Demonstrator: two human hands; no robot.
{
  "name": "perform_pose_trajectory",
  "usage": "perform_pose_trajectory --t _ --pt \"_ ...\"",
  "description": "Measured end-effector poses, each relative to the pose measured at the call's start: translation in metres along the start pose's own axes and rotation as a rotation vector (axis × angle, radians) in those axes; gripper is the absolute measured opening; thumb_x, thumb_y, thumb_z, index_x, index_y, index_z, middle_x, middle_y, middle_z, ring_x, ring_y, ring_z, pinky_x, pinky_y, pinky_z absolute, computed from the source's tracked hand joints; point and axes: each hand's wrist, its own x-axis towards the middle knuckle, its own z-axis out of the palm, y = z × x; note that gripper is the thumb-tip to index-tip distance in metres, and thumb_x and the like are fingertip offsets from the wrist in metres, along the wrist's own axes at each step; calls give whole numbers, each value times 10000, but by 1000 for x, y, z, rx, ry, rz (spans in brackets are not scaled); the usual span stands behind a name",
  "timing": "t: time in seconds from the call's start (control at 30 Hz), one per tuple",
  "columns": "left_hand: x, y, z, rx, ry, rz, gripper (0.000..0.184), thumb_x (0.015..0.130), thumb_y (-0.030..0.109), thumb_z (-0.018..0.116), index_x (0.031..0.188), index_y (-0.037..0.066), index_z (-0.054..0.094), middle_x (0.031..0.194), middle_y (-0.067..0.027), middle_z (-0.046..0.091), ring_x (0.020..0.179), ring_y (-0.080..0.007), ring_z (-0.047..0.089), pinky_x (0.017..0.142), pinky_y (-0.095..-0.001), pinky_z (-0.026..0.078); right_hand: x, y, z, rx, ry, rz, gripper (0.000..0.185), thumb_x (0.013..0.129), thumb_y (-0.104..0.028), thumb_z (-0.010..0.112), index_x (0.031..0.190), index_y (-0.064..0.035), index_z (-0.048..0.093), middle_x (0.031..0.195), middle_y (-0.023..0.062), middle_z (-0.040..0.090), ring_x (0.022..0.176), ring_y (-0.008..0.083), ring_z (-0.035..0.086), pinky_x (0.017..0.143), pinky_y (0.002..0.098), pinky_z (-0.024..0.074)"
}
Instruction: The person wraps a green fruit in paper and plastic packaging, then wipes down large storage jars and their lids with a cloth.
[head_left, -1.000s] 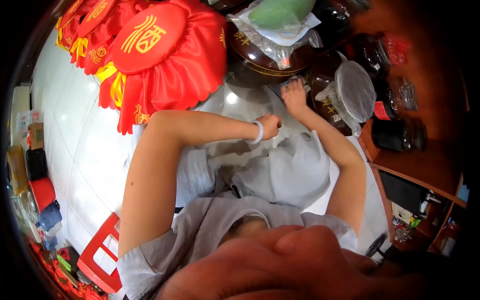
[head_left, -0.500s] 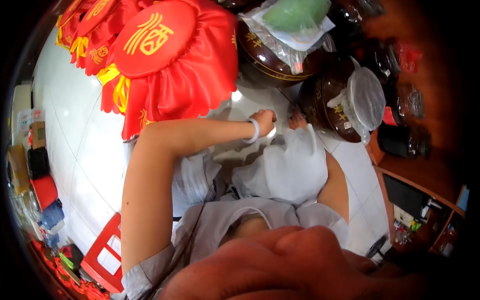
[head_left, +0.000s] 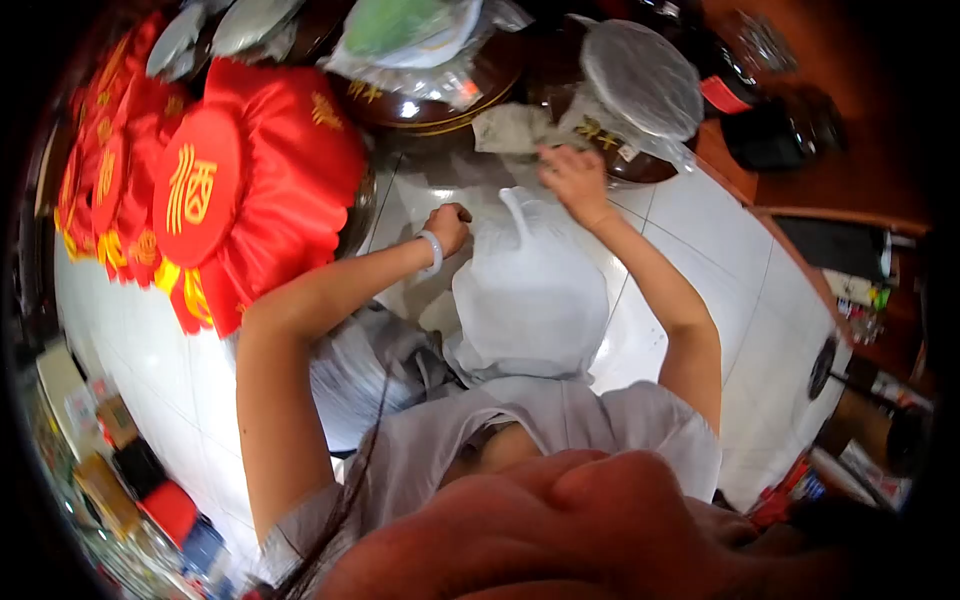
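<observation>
1. Head view: the big jar (head_left: 495,78), dark brown with gold lettering and a gold line, stands on the pale tiled floor (head_left: 740,260).
2. On top of the big jar sits a green item (head_left: 395,22) under clear plastic; what the jar itself contains is hidden.
3. Right of the big jar stands the small jar (head_left: 640,170), its mouth wrapped in plastic (head_left: 645,80), so its contents cannot be seen.
4. The cloth (head_left: 510,130), greyish, is just in front of the big jar's right side, reaching toward the small jar.
5. The right hand (head_left: 575,182), right of and below the big jar, has its fingers bent and slightly apart at the cloth's edge; I cannot tell whether they pinch it.
6. The left hand (head_left: 450,228), a pale bracelet (head_left: 432,255) at its wrist, is in front of the big jar with fingers curled inward; whether anything is inside is hidden.
7. Left of the big jar, red covers (head_left: 265,170) with yellow lettering and ribbons conceal what is beneath.
8. Right of the big jar, beyond the small one, a black jar (head_left: 765,138) is on the wooden desk (head_left: 840,190), contents unclear.
</observation>
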Motion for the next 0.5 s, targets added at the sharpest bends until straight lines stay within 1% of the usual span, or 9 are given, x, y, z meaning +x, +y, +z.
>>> perform_pose_trajectory --t 0.1,0.17,0.23,0.3,0.33,0.4,0.43,0.47,0.5 --pt "23 -14 8 -173 43 49 251 694 30 475 905 1 608 903 -195 606 841 -283 594 768 -324 464 -67 -6 48 110 -79 30 117 680 -121 514 796 -120 529 1087 59 524 1041 211 451 794 348 372" --pt "15 15 -8 -147 38 42 239 706 9 464 902 -11 601 832 -159 621 754 -217 610 669 -304 491 -122 -3 55 50 -239 341 160 671 -120 534 829 -97 540 1025 72 547 979 253 492 783 355 398" --pt "14 19 -9 -311 49 36 222 717 -7 450 888 -28 590 778 -124 617 696 -177 602 574 -288 492 -185 18 60 22 106 1013 156 747 -157 536 875 -69 546 934 68 570 877 257 539 759 376 421" --pt "18 15 -9 -320 33 54 205 724 -13 446 872 -33 585 748 -108 609 651 -159 585 500 -259 468 -189 44 0 748 773 1521 221 824 -211 510 969 -48 547 902 49 574 790 198 549 717 346 438" --pt "20 13 -7 -384 38 13 199 726 -13 446 868 -32 584 738 -110 605 624 -154 573 480 -249 456 -177 48 -30 735 794 1533 221 824 -211 510 969 -48 547 902 49 574 790 198 549 717 346 438" --pt "28 14 -3 -447 28 -50 195 729 -12 446 868 -31 581 718 -113 596 583 -147 551 458 -235 437 -144 38 -75 1268 1103 1372 330 854 -259 500 1094 -33 509 979 45 552 831 127 517 729 284 429" --pt "33 18 -4 -451 27 -71 195 730 -11 446 872 -31 578 708 -114 591 568 -144 540 456 -231 429 -120 22 -78 949 909 1355 380 844 -230 503 1166 -32 467 1060 65 527 887 136 507 772 270 417" --pt "35 30 -7 -460 1 -133 221 738 -5 442 925 -35 556 721 -115 579 560 -149 536 470 -230 427 -111 20 -34 993 914 1339 389 827 -211 518 1168 -31 467 1090 108 518 999 220 487 869 323 371" --pt "39 45 -10 -445 -3 -110 221 738 -5 442 925 -35 556 721 -115 579 560 -149 536 470 -230 427 -75 4 -20 715 820 1315 411 817 -186 524 1191 -37 443 1133 137 488 1061 256 445 913 340 326"
